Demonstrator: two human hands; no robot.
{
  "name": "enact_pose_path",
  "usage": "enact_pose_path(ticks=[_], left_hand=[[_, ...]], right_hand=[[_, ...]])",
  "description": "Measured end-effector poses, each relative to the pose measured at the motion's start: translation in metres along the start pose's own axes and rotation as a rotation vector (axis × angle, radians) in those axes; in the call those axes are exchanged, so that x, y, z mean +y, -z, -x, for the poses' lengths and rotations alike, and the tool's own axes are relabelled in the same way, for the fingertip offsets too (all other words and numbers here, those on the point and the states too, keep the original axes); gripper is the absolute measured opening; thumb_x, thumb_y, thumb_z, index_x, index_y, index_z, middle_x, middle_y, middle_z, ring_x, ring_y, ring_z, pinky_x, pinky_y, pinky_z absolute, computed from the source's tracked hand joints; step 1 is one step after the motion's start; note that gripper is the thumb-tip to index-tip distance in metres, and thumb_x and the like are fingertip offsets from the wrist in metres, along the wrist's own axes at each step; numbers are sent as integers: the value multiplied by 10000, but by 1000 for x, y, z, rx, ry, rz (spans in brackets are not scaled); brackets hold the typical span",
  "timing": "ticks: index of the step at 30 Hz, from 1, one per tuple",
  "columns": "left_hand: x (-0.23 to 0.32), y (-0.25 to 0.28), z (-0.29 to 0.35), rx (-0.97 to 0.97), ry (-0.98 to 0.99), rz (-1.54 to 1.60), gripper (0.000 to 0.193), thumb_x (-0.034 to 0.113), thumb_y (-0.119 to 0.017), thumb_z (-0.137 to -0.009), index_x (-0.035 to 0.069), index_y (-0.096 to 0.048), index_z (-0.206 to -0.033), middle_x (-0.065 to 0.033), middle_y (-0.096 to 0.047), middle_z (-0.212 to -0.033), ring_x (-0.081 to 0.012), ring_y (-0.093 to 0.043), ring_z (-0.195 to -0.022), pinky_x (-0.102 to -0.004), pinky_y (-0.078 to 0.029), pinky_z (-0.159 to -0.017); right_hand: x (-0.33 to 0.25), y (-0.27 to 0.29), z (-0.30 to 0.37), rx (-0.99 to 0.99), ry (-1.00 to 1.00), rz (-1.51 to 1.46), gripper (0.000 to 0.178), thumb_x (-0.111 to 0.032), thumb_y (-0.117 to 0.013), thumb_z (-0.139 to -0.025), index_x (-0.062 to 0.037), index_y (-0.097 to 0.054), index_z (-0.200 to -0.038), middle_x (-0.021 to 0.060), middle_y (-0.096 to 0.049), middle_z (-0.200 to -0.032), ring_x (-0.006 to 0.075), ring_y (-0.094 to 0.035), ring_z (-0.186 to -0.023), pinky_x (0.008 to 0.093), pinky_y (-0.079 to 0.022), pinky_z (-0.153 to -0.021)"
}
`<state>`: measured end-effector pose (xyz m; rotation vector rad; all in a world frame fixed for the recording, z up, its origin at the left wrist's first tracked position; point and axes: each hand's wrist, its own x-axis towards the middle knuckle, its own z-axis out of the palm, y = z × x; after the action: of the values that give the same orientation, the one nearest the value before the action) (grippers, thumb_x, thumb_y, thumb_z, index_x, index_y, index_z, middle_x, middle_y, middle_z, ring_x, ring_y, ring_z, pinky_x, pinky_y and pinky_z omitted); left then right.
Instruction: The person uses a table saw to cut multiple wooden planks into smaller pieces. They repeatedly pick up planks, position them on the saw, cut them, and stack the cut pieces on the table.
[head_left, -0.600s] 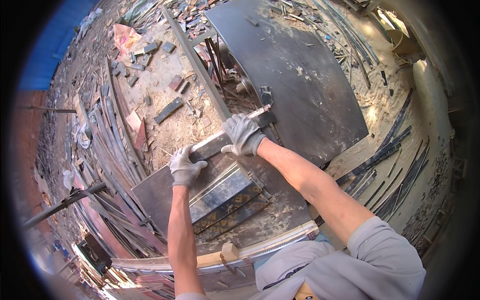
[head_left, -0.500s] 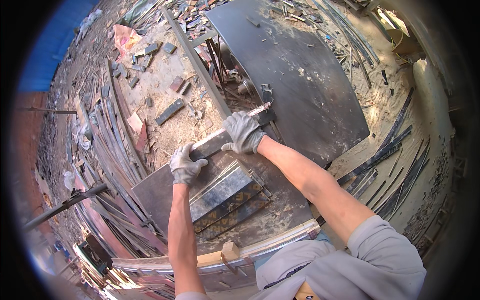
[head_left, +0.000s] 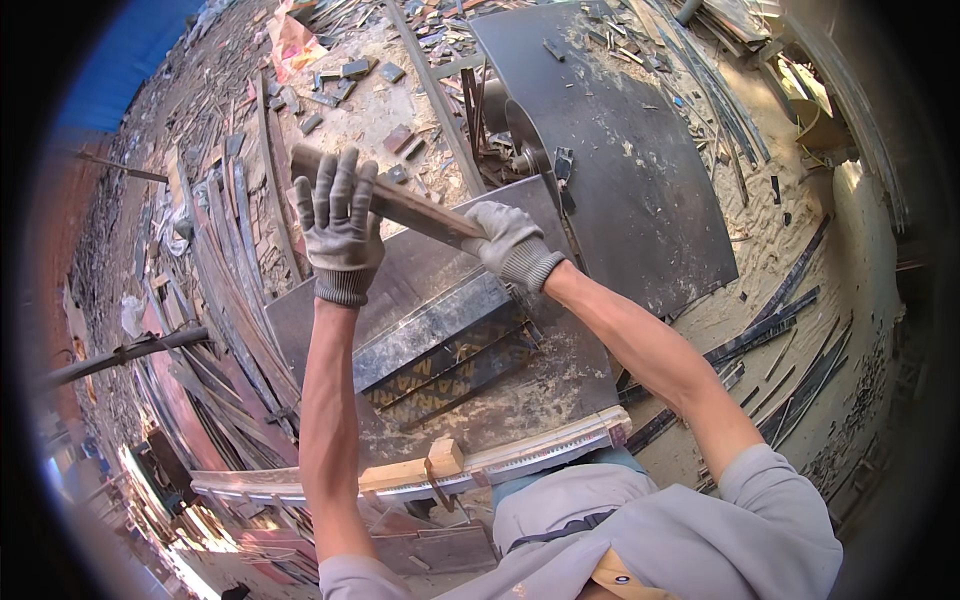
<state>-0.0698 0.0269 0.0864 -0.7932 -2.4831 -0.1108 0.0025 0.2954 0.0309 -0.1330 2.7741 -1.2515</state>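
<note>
A narrow wooden strip (head_left: 420, 212) is raised slantwise above the dark work table (head_left: 570, 385). My right hand (head_left: 508, 240), in a grey knit glove, grips its right end. My left hand (head_left: 340, 222), gloved alike, is against the strip near its far left end, fingers stretched upward and apart. Beneath the hands lies a small stack of dark-faced boards (head_left: 440, 330) on the table, with printed edges facing me. A round saw blade (head_left: 527, 138) stands beyond the table's far edge, to the right of my hands.
A large dark panel (head_left: 640, 170) spreads at the far right. Along the table's near edge runs a pale wooden rail (head_left: 520, 450) with a wood block (head_left: 445, 457) on it. Long strips (head_left: 240, 290) pile up on the left. Offcuts and sawdust litter the ground.
Both hands held a strip low at the table's far edge; now the strip is lifted and tilted. My left hand has risen and its fingers have spread. The view has shifted slightly.
</note>
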Motion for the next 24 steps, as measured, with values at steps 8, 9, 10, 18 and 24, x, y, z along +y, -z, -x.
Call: enact_pose_path(ticks=[8, 9, 10, 18, 24], left_hand=[[237, 79, 83, -265, 770, 1109, 312, 137, -748, -1028, 97, -752, -1337, -159, -802, -1184, -249, -795, -1063, -353, -625, -898], [253, 80, 109, -326, 813, 1143, 313, 144, -753, -1003, 115, -750, -1315, -142, -792, -1164, -298, -786, -1040, -391, -622, -882], [262, 75, 131, -269, 676, 989, 320, 130, -756, -989, 102, -753, -1307, -143, -795, -1145, -305, -783, -1019, -395, -618, -890], [284, 25, 249, -713, 637, 1033, 264, 163, -729, -993, 103, -774, -1245, -170, -763, -1062, -384, -707, -1013, -454, -560, -933], [287, 39, 292, -704, 471, 583, 441, 310, -694, -1027, 123, -696, -1426, -146, -693, -1322, -373, -604, -1292, -509, -456, -1136]], right_hand=[[1, 43, 191, -250, -434, -579, 536, -141, -857, -959, -8, -633, -1427, 113, -737, -1246, 180, -676, -1163, 323, -561, -997], [9, 39, 222, -76, -324, -1030, 640, -168, -805, -1009, 21, -504, -1541, 168, -647, -1406, 244, -652, -1274, 369, -565, -1073], [32, 58, 248, 40, -405, -1235, 702, -148, -723, -1069, 42, -349, -1632, 197, -590, -1439, 301, -664, -1267, 412, -585, -1096], [176, 60, 340, 409, -701, -662, 250, -264, -770, -1063, -36, -716, -1149, 34, -763, -915, 109, -704, -693, 262, -606, -591], [198, 14, 374, 226, -522, -304, 285, -276, -778, -1057, -65, -713, -878, -8, -682, -710, 66, -564, -597, 293, -451, -538]])
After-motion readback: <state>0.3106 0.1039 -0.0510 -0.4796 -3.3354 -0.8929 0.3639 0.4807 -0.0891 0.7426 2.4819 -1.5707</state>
